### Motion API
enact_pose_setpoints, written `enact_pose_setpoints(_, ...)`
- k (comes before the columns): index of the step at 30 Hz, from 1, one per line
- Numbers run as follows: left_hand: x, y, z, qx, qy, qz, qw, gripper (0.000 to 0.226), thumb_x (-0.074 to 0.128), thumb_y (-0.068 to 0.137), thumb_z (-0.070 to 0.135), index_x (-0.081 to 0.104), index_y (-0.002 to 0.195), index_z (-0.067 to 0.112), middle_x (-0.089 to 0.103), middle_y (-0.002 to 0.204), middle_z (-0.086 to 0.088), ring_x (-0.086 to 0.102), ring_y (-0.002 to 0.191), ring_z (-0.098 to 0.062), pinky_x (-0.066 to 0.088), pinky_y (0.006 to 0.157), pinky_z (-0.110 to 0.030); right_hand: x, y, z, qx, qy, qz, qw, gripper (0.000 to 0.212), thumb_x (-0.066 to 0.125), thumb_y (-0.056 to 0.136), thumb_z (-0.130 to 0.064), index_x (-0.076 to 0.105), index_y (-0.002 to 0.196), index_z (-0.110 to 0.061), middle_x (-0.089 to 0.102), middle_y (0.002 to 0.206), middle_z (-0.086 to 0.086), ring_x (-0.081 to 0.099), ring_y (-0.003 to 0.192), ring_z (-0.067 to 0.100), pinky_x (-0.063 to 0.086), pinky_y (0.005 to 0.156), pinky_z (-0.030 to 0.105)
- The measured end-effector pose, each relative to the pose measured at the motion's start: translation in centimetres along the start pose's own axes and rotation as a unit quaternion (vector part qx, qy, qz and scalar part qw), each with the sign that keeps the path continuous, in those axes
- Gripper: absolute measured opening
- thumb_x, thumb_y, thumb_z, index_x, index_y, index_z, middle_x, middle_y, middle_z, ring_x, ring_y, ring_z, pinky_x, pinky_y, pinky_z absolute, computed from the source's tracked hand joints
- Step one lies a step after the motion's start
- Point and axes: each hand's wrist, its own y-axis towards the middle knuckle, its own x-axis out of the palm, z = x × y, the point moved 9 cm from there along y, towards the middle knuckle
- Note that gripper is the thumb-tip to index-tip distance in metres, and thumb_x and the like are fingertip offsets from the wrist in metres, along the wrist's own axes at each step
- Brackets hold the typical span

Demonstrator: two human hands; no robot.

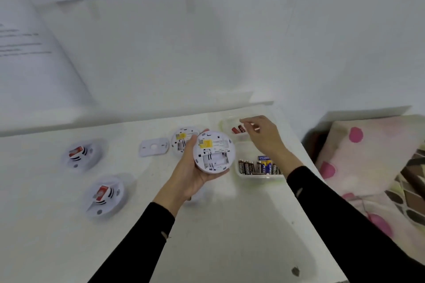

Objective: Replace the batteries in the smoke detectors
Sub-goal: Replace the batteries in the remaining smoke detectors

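- Smoke detector (213,151) lies back-up in our left hand (190,174) at the centre of the frame. Fingers and thumb wrap its rim, and its battery bay looks bare.
- Our right hand (264,135) hovers over the far tray (223,125), right of centre, where red batteries (238,130) lie. Its fingers are loosely curled, and a reddish blur between them means we cannot tell whether they pinch a cell.
- Below that hand, the near tray (259,176) holds dark and blue batteries (257,166), which we judge to be the fresh ones.
- Risk 1: we take a cell from the wrong tray, because the 2 trays stand close together and the red cells lie right under our fingers.
- Risk 2: a cell goes in reversed, since the bay's markings are too blurred to read.
- Risk 3: we hold the detector only by its edge above the table (230,225). A hard push could tip it onto the second opened detector (181,138) behind it.
- Risk 4: the loose cover plate (153,147) could end up on the wrong unit.
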Motion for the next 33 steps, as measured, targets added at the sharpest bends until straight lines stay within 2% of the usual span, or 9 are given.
enact_pose_setpoints(2, 0.0, 0.2, 0.4, 0.015, 0.003, 0.004, 1.000, 0.052, 0.040, 0.099, 0.050, 0.049, 0.145, 0.026, 0.063, 0.136, -0.013, 0.065, 0.117, -0.036, 0.057, 0.084, -0.053, 0.8, 3.8, 1.9, 0.039, -0.085, -0.042, 0.995, 0.029, 0.046, 0.097, -0.006, 0.069, 0.114, -0.011, 0.064, 0.123, 0.008, 0.058, 0.114, 0.020, 0.035, 0.090, 0.011)
enact_pose_setpoints(5, -0.2, 0.4, 0.9, 0.032, 0.012, 0.011, 0.999, 0.051, 0.037, 0.100, 0.050, 0.049, 0.144, 0.027, 0.063, 0.135, -0.011, 0.066, 0.115, -0.033, 0.056, 0.085, -0.053, 2.8, 7.2, 4.0, 0.070, -0.166, -0.123, 0.976, 0.025, 0.054, 0.093, -0.008, 0.070, 0.113, -0.009, 0.062, 0.127, 0.008, 0.057, 0.117, 0.021, 0.041, 0.097, 0.025)
enact_pose_setpoints(10, -0.4, 0.4, 1.4, 0.049, 0.016, 0.024, 0.998, 0.050, 0.032, 0.102, 0.049, 0.050, 0.143, 0.027, 0.068, 0.129, -0.008, 0.070, 0.109, -0.030, 0.058, 0.083, -0.052, 4.2, 8.6, 5.6, 0.075, -0.186, -0.159, 0.967, 0.035, 0.071, 0.084, -0.017, 0.065, 0.118, -0.013, 0.056, 0.130, 0.005, 0.055, 0.117, 0.023, 0.041, 0.092, 0.027)
enact_pose_setpoints(14, -0.2, 0.3, 1.6, 0.059, 0.018, 0.034, 0.998, 0.051, 0.032, 0.103, 0.050, 0.050, 0.143, 0.025, 0.066, 0.130, -0.010, 0.068, 0.111, -0.032, 0.061, 0.079, -0.049, 5.1, 8.8, 5.7, 0.057, -0.202, -0.186, 0.960, 0.021, 0.068, 0.083, -0.010, 0.071, 0.104, -0.009, 0.065, 0.116, 0.007, 0.061, 0.104, 0.023, 0.043, 0.081, 0.025)
enact_pose_setpoints(16, -0.1, 0.4, 1.5, 0.060, 0.018, 0.041, 0.997, 0.052, 0.031, 0.103, 0.050, 0.050, 0.143, 0.024, 0.067, 0.129, -0.011, 0.069, 0.110, -0.032, 0.061, 0.078, -0.048, 4.2, 8.7, 5.0, 0.045, -0.166, -0.151, 0.973, 0.015, 0.065, 0.083, -0.008, 0.069, 0.098, -0.011, 0.066, 0.102, 0.008, 0.062, 0.090, 0.025, 0.047, 0.075, 0.028)
enact_pose_setpoints(19, -0.2, 0.5, 1.5, 0.067, 0.016, 0.047, 0.997, 0.054, 0.030, 0.103, 0.052, 0.049, 0.144, 0.023, 0.065, 0.132, -0.013, 0.067, 0.114, -0.033, 0.060, 0.080, -0.049, 1.1, 6.9, 2.2, 0.020, 0.022, -0.022, 0.999, 0.012, 0.061, 0.086, -0.010, 0.064, 0.097, -0.013, 0.066, 0.083, 0.007, 0.064, 0.076, 0.023, 0.053, 0.065, 0.030)
enact_pose_setpoints(21, -0.2, 0.5, 1.7, 0.081, 0.010, 0.050, 0.995, 0.053, 0.030, 0.102, 0.053, 0.052, 0.141, 0.023, 0.064, 0.134, -0.014, 0.066, 0.115, -0.033, 0.060, 0.081, -0.049, -0.4, 4.0, -0.2, 0.005, 0.156, 0.032, 0.987, 0.011, 0.062, 0.087, -0.008, 0.064, 0.097, -0.012, 0.069, 0.078, 0.006, 0.064, 0.069, 0.011, 0.049, 0.059, 0.015)
enact_pose_setpoints(24, -0.5, 0.6, 2.2, 0.114, -0.013, 0.068, 0.991, 0.055, 0.032, 0.101, 0.056, 0.051, 0.141, 0.024, 0.063, 0.134, -0.013, 0.066, 0.116, -0.033, 0.060, 0.081, -0.048, -0.2, -0.8, -3.0, -0.010, 0.271, 0.022, 0.962, 0.008, 0.068, 0.086, -0.007, 0.066, 0.093, -0.010, 0.070, 0.078, 0.000, 0.063, 0.070, 0.007, 0.050, 0.065, 0.017)
enact_pose_setpoints(33, 0.5, 0.8, 2.9, 0.166, -0.008, 0.065, 0.984, 0.055, 0.031, 0.100, 0.056, 0.048, 0.144, 0.027, 0.064, 0.133, -0.014, 0.064, 0.118, -0.035, 0.055, 0.092, -0.054, 1.4, -6.3, -4.2, -0.062, 0.259, 0.040, 0.963, 0.005, 0.073, 0.085, -0.016, 0.070, 0.088, -0.019, 0.068, 0.081, -0.011, 0.059, 0.072, 0.008, 0.046, 0.063, 0.018)
